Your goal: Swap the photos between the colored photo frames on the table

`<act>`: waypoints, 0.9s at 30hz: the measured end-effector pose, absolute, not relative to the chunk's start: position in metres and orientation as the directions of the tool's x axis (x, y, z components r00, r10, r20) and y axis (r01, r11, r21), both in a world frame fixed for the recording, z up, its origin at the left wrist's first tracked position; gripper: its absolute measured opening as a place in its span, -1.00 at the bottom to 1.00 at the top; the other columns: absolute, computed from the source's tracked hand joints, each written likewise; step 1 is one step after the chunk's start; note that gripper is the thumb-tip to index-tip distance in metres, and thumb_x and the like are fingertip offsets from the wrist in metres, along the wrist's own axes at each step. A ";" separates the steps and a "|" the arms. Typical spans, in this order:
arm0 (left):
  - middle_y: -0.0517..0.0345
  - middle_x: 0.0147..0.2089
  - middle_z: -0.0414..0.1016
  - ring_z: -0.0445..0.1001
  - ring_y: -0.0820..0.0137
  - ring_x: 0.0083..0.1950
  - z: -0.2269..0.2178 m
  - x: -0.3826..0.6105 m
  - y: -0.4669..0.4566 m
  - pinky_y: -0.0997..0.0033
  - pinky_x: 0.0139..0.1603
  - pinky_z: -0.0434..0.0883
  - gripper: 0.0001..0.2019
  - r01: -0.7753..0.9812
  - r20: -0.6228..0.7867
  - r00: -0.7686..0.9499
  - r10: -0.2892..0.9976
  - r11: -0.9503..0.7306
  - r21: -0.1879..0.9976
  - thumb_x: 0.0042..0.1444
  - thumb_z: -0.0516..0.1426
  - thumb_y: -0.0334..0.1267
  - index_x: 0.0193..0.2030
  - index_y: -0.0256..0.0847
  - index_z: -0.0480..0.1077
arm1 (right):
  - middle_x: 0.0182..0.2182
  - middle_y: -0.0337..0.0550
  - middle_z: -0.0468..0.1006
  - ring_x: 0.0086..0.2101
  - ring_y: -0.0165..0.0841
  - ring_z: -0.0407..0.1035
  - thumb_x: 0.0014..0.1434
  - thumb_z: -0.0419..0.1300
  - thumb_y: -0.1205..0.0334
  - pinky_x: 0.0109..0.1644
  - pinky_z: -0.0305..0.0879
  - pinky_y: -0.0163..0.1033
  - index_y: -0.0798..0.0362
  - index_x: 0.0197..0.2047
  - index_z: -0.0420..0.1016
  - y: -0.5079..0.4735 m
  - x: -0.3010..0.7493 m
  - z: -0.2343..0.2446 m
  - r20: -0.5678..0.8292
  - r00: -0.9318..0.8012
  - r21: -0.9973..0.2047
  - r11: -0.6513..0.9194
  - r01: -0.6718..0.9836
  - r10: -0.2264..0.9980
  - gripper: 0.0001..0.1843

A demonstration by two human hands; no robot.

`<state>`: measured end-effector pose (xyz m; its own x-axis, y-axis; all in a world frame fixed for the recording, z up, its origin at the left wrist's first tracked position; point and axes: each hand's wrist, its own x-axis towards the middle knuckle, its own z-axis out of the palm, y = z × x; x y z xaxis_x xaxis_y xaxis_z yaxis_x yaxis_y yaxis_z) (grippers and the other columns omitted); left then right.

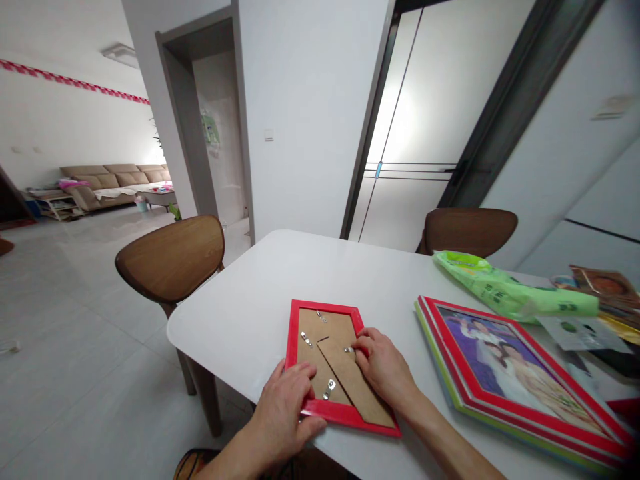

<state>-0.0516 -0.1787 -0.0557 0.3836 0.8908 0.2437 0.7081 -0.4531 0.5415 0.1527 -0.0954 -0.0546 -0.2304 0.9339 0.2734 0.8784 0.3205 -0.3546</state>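
Observation:
A red picture frame (324, 419) lies face down on the white table, showing its brown backing board (310, 363). A cardboard easel leg (353, 380) runs slantwise over the board, and small metal clips (329, 389) sit along the edges. My left hand (287, 407) grips the frame's lower left corner, thumb on the near edge and fingers curled over the left side. At the right edge, the bent fingers of my right hand (383, 363) pinch at another clip (349, 349); their tips partly cover it.
To the right is a stack of frames, topped by a red frame (500, 373) with a photo of people. Behind it lie a green plastic bag (520, 290) and assorted packets. Wooden chairs stand at the table's left (175, 260) and far side (467, 230).

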 end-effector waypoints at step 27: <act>0.03 0.06 0.29 0.17 0.28 0.12 -0.056 -0.056 -0.178 0.15 0.18 -0.06 -0.79 0.682 0.236 0.394 0.889 -0.454 0.573 -0.12 0.18 -0.21 -0.32 -0.19 0.30 | -0.22 -0.14 0.41 -0.18 -0.29 0.21 0.06 0.00 0.28 -0.07 0.12 -0.09 -0.05 -0.30 0.46 -0.149 0.125 -0.039 0.261 -0.651 -0.406 0.693 0.596 0.713 -0.78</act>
<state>-0.0560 -0.1780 -0.0564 0.3937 0.8885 0.2358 0.6822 -0.4543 0.5729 0.1250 -0.1487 -0.0385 -0.6509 0.7131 0.2605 0.5964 0.6926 -0.4057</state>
